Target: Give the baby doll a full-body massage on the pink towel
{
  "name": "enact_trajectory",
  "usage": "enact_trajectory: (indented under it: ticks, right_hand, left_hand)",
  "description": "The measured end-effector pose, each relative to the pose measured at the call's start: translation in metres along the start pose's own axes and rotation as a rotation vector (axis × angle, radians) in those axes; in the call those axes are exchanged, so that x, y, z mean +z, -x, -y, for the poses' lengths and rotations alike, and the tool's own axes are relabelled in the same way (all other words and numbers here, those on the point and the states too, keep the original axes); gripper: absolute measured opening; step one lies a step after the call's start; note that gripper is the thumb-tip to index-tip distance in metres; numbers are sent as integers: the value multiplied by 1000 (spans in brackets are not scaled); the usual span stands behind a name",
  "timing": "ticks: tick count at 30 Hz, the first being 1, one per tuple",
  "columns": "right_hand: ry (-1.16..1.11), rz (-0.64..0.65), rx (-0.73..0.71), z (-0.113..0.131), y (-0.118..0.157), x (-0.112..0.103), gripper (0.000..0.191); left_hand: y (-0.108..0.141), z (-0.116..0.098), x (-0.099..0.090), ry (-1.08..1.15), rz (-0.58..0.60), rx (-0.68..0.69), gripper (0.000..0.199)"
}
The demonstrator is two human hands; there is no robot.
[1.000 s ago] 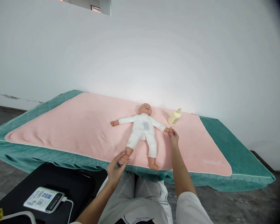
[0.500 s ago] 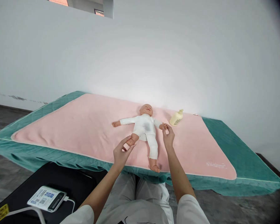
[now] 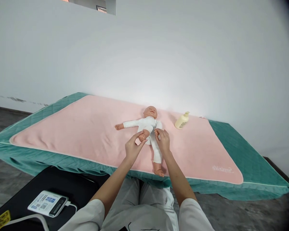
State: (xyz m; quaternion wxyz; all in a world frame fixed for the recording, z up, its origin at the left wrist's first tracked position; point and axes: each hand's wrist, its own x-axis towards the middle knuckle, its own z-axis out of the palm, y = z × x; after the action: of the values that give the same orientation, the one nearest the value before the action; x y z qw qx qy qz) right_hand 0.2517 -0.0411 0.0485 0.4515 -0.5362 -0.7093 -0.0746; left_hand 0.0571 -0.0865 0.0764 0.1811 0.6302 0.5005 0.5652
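Note:
A baby doll (image 3: 149,123) with a white cloth body lies on its back on a pink mat (image 3: 86,128), head toward the wall. My left hand (image 3: 135,147) grips the doll's bent leg by the foot (image 3: 143,136), lifted over its belly. In my right hand (image 3: 163,140) the doll's hand (image 3: 156,132) is pinched, with that arm bent in across the body. The doll's other arm (image 3: 128,124) stretches out to the left, and its other leg (image 3: 157,157) lies straight toward me.
A pale yellow pump bottle (image 3: 181,121) stands on the mat, right of the doll. Green quilted cover (image 3: 245,150) shows around the mat. At lower left, a black seat (image 3: 69,179) carries a white power bank (image 3: 48,203) with a cable. A wall rises behind.
Both hands have moved inward toward each other. The doll's held foot has gone up and right over its body, and its held hand has come left across the torso.

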Motion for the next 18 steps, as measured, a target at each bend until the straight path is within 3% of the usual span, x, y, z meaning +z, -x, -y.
enact_trajectory:
  ticks: [11,18]
  right_hand:
    - [-7,73,-12,3,4,2,29]
    - [-127,-49,129,-8,-6,-13,28]
  left_hand:
    - [-2,4,1,11,15,-6,38]
    - [9,5,-18,-14,75,-68,39]
